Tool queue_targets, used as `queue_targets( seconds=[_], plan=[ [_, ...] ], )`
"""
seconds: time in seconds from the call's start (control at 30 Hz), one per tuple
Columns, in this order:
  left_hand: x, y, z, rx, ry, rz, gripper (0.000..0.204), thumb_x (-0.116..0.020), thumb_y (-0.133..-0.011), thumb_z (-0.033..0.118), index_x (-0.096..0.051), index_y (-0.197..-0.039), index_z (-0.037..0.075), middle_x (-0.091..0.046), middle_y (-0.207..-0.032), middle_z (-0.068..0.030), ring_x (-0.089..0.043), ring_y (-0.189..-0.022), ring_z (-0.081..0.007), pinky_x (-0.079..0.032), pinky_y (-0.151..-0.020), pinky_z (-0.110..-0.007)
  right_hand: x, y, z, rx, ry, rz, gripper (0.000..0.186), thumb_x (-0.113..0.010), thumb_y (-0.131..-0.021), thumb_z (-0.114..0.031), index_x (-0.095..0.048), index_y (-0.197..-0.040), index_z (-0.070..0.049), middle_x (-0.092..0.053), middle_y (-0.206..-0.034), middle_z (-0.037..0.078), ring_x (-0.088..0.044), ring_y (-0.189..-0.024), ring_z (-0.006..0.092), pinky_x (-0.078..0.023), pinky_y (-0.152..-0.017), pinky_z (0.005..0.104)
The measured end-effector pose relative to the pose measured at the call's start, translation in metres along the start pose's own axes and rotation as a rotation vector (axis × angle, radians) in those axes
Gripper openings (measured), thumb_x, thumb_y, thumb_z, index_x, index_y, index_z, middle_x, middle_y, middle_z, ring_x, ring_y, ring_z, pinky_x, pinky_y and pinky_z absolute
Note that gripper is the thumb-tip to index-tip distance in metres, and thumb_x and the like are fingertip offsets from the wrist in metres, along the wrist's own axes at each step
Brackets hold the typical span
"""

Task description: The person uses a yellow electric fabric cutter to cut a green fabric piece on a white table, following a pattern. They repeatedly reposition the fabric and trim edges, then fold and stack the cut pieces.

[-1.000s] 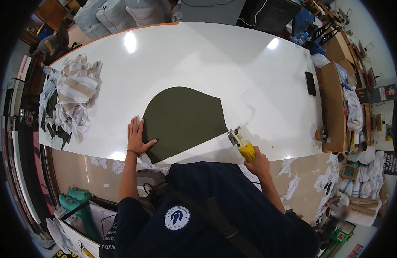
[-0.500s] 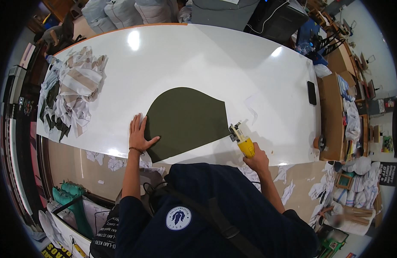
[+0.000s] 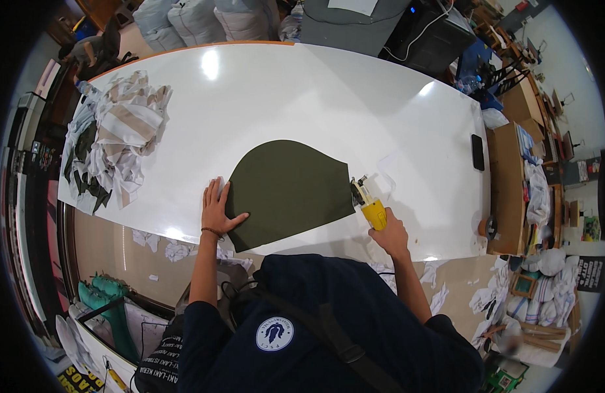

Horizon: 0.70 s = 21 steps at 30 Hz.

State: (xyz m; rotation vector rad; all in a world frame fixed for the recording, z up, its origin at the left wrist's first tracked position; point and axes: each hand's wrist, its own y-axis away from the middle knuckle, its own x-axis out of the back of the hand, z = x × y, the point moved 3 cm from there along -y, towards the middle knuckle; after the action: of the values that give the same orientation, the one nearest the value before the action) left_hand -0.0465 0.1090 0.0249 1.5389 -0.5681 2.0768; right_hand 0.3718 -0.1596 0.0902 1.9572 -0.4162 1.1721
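A dark olive piece of fabric [image 3: 289,190] with a rounded far edge lies flat on the white table [image 3: 256,85]. My left hand [image 3: 217,208] rests at its left edge, fingers spread and pressed down, the thumb on the cloth. In my right hand [image 3: 391,237] is a yellow handheld electric fabric cutter [image 3: 374,213], gripped round its body. The cutter's metal head touches the straight right edge of the fabric, a little beyond its near right corner. Its blade is too small to make out.
Crumpled striped, white and olive fabric scraps [image 3: 122,128] are heaped at the table's left end. A black phone [image 3: 477,152] lies near the right edge. Thin white offcuts [image 3: 385,173] sit beyond the cutter. Cardboard boxes [image 3: 509,190] stand right of the table, and scraps litter the floor.
The cutter has moved away from me along the fabric's right edge, from the near right corner. My left hand stays at the left edge. The whole view has shifted slightly.
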Motion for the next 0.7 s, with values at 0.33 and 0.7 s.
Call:
queue_targets(
  seconds=[0.33,0.7],
  plan=[
    [0.002,-0.001,0.003,-0.02,0.034,0.019,0.105,-0.075,-0.073,0.065,-0.039,-0.154,0.009,-0.027,-0.162,-0.0214,-0.02,-0.152,-0.0395,-0.017,-0.124,-0.053,0.018,-0.064,-0.039,0.026,0.007,0.081,0.064,-0.078,-0.069,-0.034,-0.051,-0.124,-0.014,-0.07,-0.103,0.021,-0.068,-0.1,0.0435,-0.055,-0.083,0.0528],
    [0.0,0.009,0.043,-0.114,0.356,0.118,0.077,-0.078,-0.08,0.049,-0.053,-0.142,0.011,-0.041,-0.152,-0.0215,-0.038,-0.142,-0.0408,-0.03,-0.117,-0.054,0.008,-0.094,0.008,0.092,-0.934,0.087,0.047,-0.076,-0.071,-0.008,-0.06,-0.115,-0.002,-0.061,-0.085,0.007,-0.063,-0.063,0.0195,-0.054,-0.055,0.0327]
  ],
)
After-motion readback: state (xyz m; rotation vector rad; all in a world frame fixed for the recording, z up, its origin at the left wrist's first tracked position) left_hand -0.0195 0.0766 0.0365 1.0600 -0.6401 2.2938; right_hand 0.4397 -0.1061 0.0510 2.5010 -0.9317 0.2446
